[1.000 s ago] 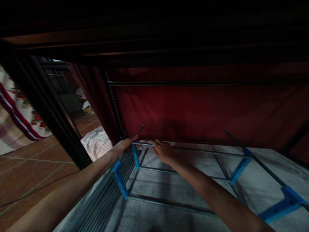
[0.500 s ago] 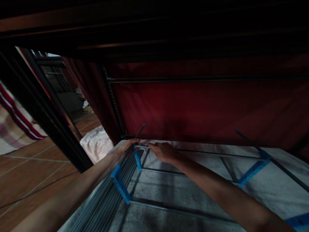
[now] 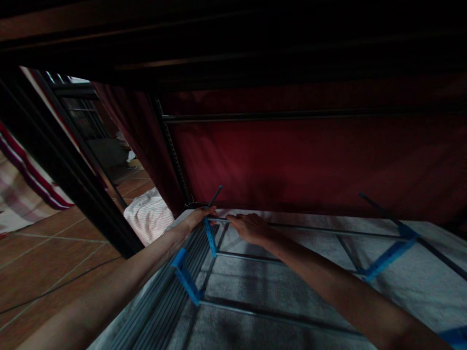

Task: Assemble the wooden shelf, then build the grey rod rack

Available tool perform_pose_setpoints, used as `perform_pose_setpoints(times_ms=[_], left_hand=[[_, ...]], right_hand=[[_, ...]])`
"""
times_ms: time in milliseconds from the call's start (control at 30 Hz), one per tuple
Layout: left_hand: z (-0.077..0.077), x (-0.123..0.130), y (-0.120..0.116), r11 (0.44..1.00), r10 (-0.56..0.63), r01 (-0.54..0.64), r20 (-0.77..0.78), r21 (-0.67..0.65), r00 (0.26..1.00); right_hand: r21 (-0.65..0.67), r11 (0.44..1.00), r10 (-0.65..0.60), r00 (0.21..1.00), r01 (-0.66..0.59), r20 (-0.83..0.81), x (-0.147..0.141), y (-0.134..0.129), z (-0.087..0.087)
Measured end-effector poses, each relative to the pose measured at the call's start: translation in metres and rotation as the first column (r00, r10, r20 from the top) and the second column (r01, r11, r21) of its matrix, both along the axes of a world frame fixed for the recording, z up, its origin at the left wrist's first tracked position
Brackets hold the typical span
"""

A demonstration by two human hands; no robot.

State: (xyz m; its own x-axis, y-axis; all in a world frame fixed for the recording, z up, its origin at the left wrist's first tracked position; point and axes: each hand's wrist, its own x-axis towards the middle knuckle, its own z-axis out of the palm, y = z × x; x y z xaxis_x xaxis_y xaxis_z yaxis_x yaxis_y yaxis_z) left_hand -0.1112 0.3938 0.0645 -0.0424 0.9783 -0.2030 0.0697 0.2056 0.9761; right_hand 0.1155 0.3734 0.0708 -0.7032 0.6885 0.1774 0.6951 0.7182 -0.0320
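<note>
A frame of thin grey metal tubes with blue plastic connectors lies on a pale fleecy cloth. At its far left corner, my left hand (image 3: 199,217) is closed around a blue connector (image 3: 210,237), partly hiding the joint. A short upright tube (image 3: 214,197) with a blue tip sticks up beside those fingers. My right hand (image 3: 251,228) is wrapped over the far crosswise tube (image 3: 328,232), just right of that corner. Nearer to me is another blue connector (image 3: 187,279), joined to a lower crosswise tube (image 3: 262,315). Another blue connector (image 3: 390,257) spans the right side.
A bundle of loose grey tubes (image 3: 156,304) lies along the left edge of the pale cloth (image 3: 248,287). Dark red fabric (image 3: 292,160) hangs behind, crossed by a dark bar (image 3: 284,115). A black post (image 3: 69,170) rises at left above the tiled floor (image 3: 54,253).
Both hands keep their hold at the far left corner. The view has shifted slightly, so the frame appears a little further right.
</note>
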Motion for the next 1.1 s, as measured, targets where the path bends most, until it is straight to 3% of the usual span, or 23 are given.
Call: perform_pose_setpoints(times_ms=[867, 1100], left_hand=[[-0.006, -0.002, 0.004, 0.994, -0.051, 0.065, -0.148, 0.09, 0.988], [0.003, 0.002, 0.001, 0.996, -0.034, 0.046, -0.167, 0.07, 0.985]], right_hand=[[-0.11, 0.993, 0.037, 0.996, -0.046, -0.081, -0.002, 0.005, 0.007], [0.053, 0.997, 0.062, 0.987, -0.055, -0.145, -0.004, 0.004, -0.002]])
